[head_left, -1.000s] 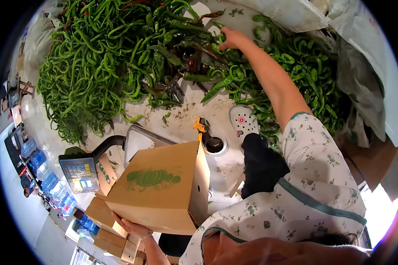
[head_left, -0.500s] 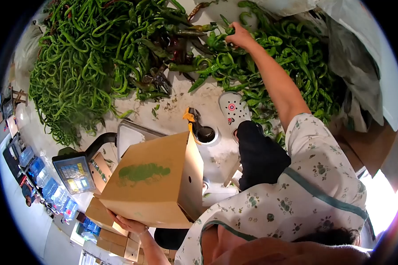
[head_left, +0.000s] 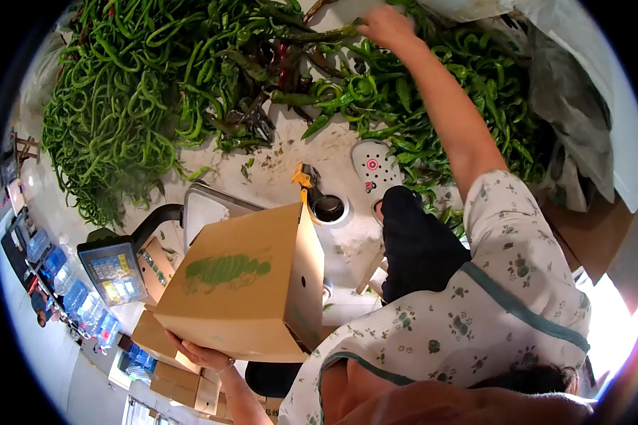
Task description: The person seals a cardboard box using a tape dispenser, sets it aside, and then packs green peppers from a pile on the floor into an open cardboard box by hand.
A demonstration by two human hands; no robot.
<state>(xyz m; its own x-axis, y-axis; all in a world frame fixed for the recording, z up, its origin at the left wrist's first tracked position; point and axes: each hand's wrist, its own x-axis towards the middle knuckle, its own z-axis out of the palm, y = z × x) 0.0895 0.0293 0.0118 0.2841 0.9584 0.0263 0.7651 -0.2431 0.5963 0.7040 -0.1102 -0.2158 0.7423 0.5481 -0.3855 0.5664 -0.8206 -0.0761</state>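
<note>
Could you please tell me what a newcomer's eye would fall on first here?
Probably the big heap of green peppers on the floor at the upper left. Next, perhaps, the green-printed cardboard box at lower centre, with the left hand at its lower left corner, and the outstretched right hand, blurred, near the top edge.

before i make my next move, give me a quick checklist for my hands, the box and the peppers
1. Left hand on the cardboard box: ok, touching its lower edge.
2. Right hand at the right pepper pile: ok, at its far edge.
3. Pepper in the right hand: cannot tell, the fingers are blurred.
4. Box contents: cannot tell, the inside is hidden.
5. Floor free of scraps: not ok, bits lie scattered between the shoe and the left pepper pile.
</note>
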